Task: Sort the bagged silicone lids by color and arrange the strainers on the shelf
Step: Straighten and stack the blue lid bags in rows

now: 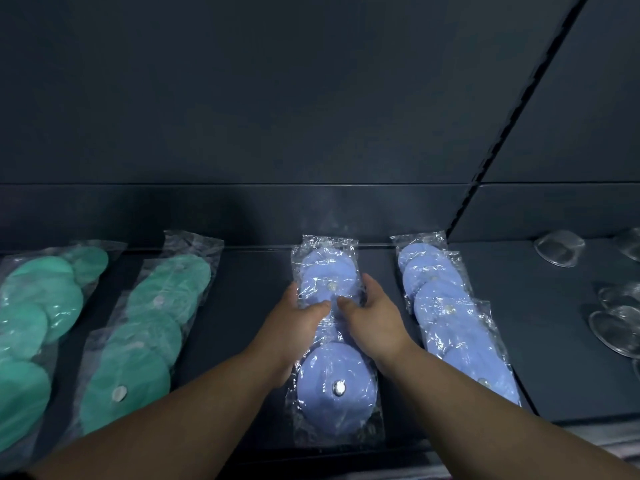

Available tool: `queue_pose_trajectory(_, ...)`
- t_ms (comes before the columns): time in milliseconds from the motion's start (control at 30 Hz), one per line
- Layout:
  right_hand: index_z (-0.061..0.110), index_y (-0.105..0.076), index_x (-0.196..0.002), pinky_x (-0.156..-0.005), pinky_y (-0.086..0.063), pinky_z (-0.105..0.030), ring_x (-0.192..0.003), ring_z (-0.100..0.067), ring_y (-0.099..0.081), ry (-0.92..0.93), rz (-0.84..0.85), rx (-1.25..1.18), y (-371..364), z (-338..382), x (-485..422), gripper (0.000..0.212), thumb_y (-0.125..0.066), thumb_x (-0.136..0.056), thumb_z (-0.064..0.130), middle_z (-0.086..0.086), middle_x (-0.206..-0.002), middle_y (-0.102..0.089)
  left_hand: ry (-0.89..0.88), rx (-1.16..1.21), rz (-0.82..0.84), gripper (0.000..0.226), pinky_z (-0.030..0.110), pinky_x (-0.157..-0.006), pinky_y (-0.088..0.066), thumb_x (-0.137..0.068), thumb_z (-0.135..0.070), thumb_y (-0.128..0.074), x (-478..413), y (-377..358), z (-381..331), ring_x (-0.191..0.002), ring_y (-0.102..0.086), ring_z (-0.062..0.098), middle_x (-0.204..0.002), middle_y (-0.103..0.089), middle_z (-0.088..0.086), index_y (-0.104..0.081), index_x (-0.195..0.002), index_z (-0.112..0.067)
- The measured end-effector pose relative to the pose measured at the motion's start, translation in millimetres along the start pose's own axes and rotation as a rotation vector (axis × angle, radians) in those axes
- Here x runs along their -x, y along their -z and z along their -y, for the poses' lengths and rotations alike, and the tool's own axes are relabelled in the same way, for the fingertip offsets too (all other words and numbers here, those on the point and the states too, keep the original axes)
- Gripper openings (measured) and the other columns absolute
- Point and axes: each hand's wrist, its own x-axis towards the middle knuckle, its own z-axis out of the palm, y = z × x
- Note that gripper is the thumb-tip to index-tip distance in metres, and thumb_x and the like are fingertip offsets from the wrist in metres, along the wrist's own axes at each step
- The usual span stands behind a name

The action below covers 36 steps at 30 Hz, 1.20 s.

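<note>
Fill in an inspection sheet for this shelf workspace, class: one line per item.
Surface: dark shelf, bags lying flat in rows.
Job's things: two rows of green lid bags at left; two rows of blue lid bags centre and right; strainers far right.
Clutter: nothing seen.
Grippers: left hand and right hand grip the middle blue bag by its sides.
Cables: nothing seen.
Surroundings: dark back panel.

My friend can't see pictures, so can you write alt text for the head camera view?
The left hand and right hand grip a bag of blue lids on a dark shelf. More blue bags lie to its right, green bags to its left, clear strainers far right.
</note>
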Motion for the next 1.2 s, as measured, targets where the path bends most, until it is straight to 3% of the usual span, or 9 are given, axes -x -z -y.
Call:
queue_pose_trajectory(100,0.018,-0.024,-0.150,-0.095,-0.036,-0.011,-0.126,-0.011,-0.049,0.010,0.016,0.039,-2,2,2,0.064,-0.054,-0.094,0.024,0.002,-0.145,-0.045,-0.020,-0.044,-0.034,0.033,0.043,-0.094,-0.051,-0.075,-0.030,-0.062,0,-2,1,-0.094,-0.067,0.015,-0.100,-0.069,-0.007,-0.053,-0.107,-0.035)
queue_pose_trajectory(233,0.023,-0.039,-0.140,-0.065,-0.040,-0.002,-0.078,0.001,-0.057,0.037,0.033,0.036,1,4,-3,0.045,-0.047,-0.097,0.015,0.012,-0.102,-0.061,-0.033,-0.011,-0.001,0.050,0.045,-0.089,-0.055,-0.069,-0.029,-0.056,0,-4,1,-0.097,-0.069,0.022,-0.105,-0.071,-0.001,-0.054,-0.118,-0.036)
queue_pose_trajectory(300,0.022,-0.040,-0.141,-0.068,-0.047,-0.009,-0.071,-0.001,-0.056,0.030,0.036,0.011,3,6,-7,0.045,-0.044,-0.097,0.013,0.012,-0.092,-0.058,-0.029,0.009,0.008,0.047,0.044,-0.087,-0.056,-0.069,-0.026,-0.054,-1,-4,2,-0.097,-0.069,0.026,-0.103,-0.072,0.003,-0.055,-0.116,-0.035)
queue_pose_trajectory(433,0.017,-0.038,-0.142,-0.078,-0.043,-0.012,-0.098,-0.013,-0.059,0.066,0.042,0.097,6,10,-5,0.046,-0.043,-0.097,0.011,0.005,-0.112,-0.059,-0.046,-0.163,-0.031,0.049,0.045,-0.098,-0.049,-0.078,-0.029,-0.057,-2,-2,-2,-0.107,-0.063,0.021,-0.121,-0.064,-0.001,-0.043,-0.123,-0.041)
queue_pose_trajectory(533,0.017,-0.023,-0.150,-0.109,-0.014,-0.011,-0.144,-0.012,-0.022,0.211,0.022,0.311,7,4,-2,0.058,-0.045,-0.096,0.014,0.000,-0.157,-0.025,-0.123,-0.393,-0.060,0.073,0.032,-0.117,-0.023,-0.087,-0.027,-0.055,-7,3,-13,-0.139,-0.034,0.016,-0.156,-0.027,-0.004,-0.019,-0.150,-0.030)
queue_pose_trajectory(600,0.019,-0.029,-0.149,-0.113,-0.006,-0.014,-0.147,-0.013,-0.012,0.341,0.016,0.461,7,-3,-2,0.054,-0.044,-0.097,0.017,0.000,-0.159,-0.017,-0.170,-0.558,-0.016,0.067,0.015,-0.112,-0.007,-0.096,-0.022,-0.049,-13,5,-20,-0.146,-0.010,0.009,-0.161,-0.006,-0.005,-0.013,-0.153,-0.020)
queue_pose_trajectory(900,0.032,-0.025,-0.149,-0.119,-0.005,-0.039,-0.148,-0.015,-0.004,0.327,0.127,0.780,12,-10,-2,0.048,-0.028,-0.102,0.037,0.012,-0.160,-0.011,-0.183,-0.992,0.187,0.058,0.020,-0.114,-0.002,-0.103,-0.030,-0.035,-42,2,-17,-0.148,0.001,0.012,-0.161,0.000,0.002,-0.012,-0.153,-0.012)
queue_pose_trajectory(1100,0.027,-0.027,-0.149,-0.120,-0.008,-0.035,-0.148,-0.016,-0.010,0.336,0.142,0.689,14,-10,-3,0.048,-0.033,-0.102,0.033,0.006,-0.160,-0.014,-0.203,-0.782,0.064,0.051,0.015,-0.111,-0.007,-0.100,-0.024,-0.042,-39,7,-15,-0.145,-0.010,0.004,-0.160,-0.011,-0.007,-0.028,-0.149,-0.020)
queue_pose_trajectory(1200,0.018,-0.033,-0.147,-0.115,-0.009,-0.016,-0.146,-0.013,-0.017,0.364,0.062,0.476,19,-14,3,0.048,-0.038,-0.101,0.027,0.001,-0.156,-0.026,-0.227,-0.536,-0.049,0.047,0.014,-0.107,-0.016,-0.099,-0.023,-0.046,-20,13,-9,-0.139,-0.023,0.000,-0.151,-0.028,-0.014,-0.038,-0.145,-0.023)
